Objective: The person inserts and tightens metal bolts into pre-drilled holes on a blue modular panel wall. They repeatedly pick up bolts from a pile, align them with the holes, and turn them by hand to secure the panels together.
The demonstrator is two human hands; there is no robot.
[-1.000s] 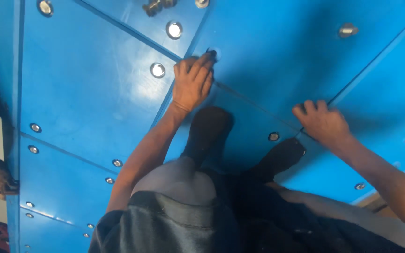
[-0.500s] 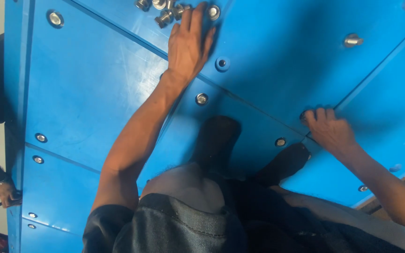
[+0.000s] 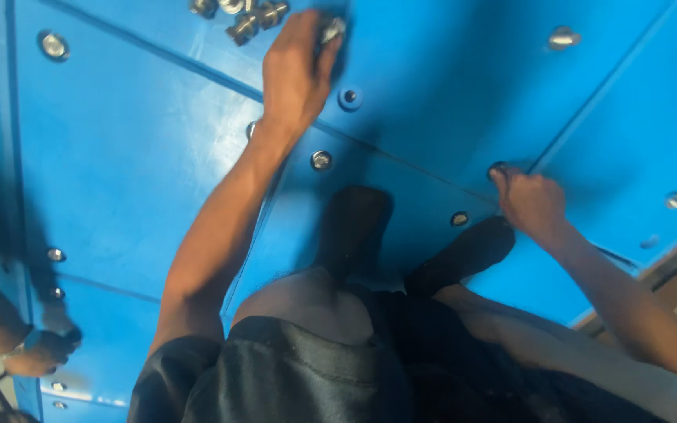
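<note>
A small silvery bolt [image 3: 332, 30] sits pinched at the fingertips of the left hand [image 3: 295, 74], up at the far edge of the blue panel [image 3: 135, 149], just right of a loose heap of bolts and nuts [image 3: 244, 17]. Its long axis seems to point up and to the right, away from the knuckles, though blur hides the detail. An empty bolt hole [image 3: 349, 98] lies just below and right of that hand, far nearer to it than to the right hand [image 3: 530, 202], which presses its curled fingers flat on a panel seam, grasping nothing. 2 dark feet stand between the arms.
</note>
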